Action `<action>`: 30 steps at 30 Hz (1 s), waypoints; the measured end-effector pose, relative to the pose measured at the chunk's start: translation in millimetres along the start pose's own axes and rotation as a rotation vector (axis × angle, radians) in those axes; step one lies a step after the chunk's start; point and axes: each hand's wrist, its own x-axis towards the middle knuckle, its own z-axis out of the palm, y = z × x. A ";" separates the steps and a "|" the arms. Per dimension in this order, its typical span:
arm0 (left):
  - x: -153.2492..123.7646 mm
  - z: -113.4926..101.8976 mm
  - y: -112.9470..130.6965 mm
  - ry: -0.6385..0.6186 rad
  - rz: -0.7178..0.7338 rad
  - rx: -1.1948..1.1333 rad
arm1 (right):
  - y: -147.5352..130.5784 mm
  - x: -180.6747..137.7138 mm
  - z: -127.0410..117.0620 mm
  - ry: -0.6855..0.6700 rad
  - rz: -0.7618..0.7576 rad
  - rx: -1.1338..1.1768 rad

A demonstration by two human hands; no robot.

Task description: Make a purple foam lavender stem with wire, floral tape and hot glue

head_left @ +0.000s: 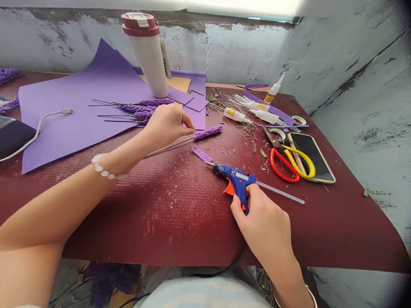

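Note:
My right hand (265, 224) is closed around the handle of a blue glue gun (236, 179) lying on the dark red table (167, 209), its nozzle pointing left at a small purple strip (201, 153). A glue stick (279, 191) sticks out of the gun's back. My left hand (167, 125) pinches the thin stem of a purple lavender-like stalk (208, 132) that rests on the table. A bead bracelet (104, 169) circles my left wrist.
Purple sheets (73, 111) carry several finished stalks (144, 109) and a white tumbler (149, 51). At the right lie red-and-yellow scissors (289, 162), a phone (313, 156), tape rolls, glue bottles (253, 112) and wire stems. A white cable (35, 130) runs at the left.

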 end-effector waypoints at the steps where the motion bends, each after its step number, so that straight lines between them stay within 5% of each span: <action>1: -0.2 -1.6 1.2 -0.001 -0.022 -0.045 | 0.0 0.1 0.2 0.003 0.001 0.002; 6: -6.6 -9.9 14.9 -0.085 -0.133 -0.310 | 5.6 0.9 3.5 0.038 0.032 0.133; 10: -12.6 -16.1 26.1 -0.051 -0.049 -0.441 | 14.8 -2.0 5.7 0.082 0.118 0.401; 17: -21.1 -28.5 40.3 -0.066 0.020 -0.333 | 29.6 -11.0 7.3 0.050 0.326 1.062; 26: -56.6 -49.3 55.8 0.032 -0.062 -0.604 | 30.9 -8.9 3.9 0.024 0.308 1.151; 30: -57.3 -48.2 60.2 0.046 -0.017 -0.961 | 31.8 -8.7 6.1 0.004 0.325 1.166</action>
